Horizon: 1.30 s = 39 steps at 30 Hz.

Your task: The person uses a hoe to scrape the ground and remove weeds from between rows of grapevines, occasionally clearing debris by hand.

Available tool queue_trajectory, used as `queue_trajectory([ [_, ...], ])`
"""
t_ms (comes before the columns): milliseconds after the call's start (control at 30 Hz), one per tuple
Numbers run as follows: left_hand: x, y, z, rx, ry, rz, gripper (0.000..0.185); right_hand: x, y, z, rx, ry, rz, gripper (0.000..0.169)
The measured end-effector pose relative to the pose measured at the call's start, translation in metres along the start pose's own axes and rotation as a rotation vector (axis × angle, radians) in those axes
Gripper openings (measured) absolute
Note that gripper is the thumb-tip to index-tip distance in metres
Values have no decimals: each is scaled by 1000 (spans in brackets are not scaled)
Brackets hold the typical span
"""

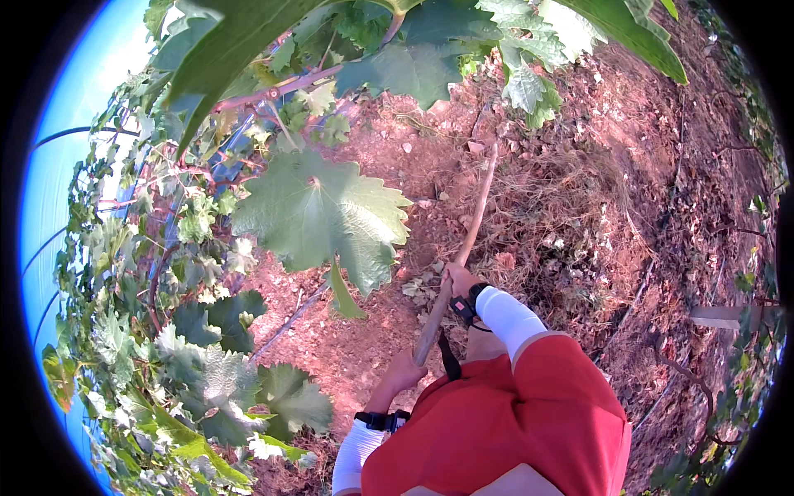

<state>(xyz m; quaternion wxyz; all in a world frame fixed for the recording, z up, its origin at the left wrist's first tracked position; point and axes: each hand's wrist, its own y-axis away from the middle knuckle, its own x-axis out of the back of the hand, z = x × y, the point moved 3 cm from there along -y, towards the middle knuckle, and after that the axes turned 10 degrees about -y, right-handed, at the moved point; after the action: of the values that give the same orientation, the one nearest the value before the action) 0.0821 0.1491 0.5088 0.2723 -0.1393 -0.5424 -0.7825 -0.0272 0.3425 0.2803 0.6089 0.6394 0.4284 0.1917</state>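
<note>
A long wooden pole (pixel 476 217), slightly curved, slants from near my waist up and to the right over the ground. My right hand (pixel 459 280) is closed around it partway along. Lower down, my left hand (pixel 402 374) grips it near its lower end. The far end of the pole lies over reddish soil beside a heap of dry grass (pixel 533 204); whether a tool head is fixed there I cannot tell. Both wrists wear black straps over or next to white sleeves.
Grapevine leaves (pixel 322 211) hang close in front of me, with a vine shoot (pixel 279 92) above them. Dense vines fill the left side beneath blue sheeting (pixel 46 217). On the right, thin lines run over littered soil near a post (pixel 726 316) and more vines.
</note>
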Motion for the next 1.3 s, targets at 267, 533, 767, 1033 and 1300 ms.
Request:
queue_trajectory([
  [267, -30, 73, -67, -135, -78, -182, 34, 54, -52, 142, 511, 129, -271, 14],
  [533, -64, 175, -152, -133, 59, -368, 36, 46, 62, 281, 179, -482, -36, 18],
  [767, -63, 216, -174, -261, -21, -348, 36, 49, 186, 314, 161, -629, 12, 5],
  [1033, -82, 200, -135, -301, -168, -231, 37, 70, 157, 293, 169, -842, 21, 9],
  [1300, -68, 193, -134, -367, -299, -24, 30, 50, 154, 269, 212, -953, -113, 8],
])
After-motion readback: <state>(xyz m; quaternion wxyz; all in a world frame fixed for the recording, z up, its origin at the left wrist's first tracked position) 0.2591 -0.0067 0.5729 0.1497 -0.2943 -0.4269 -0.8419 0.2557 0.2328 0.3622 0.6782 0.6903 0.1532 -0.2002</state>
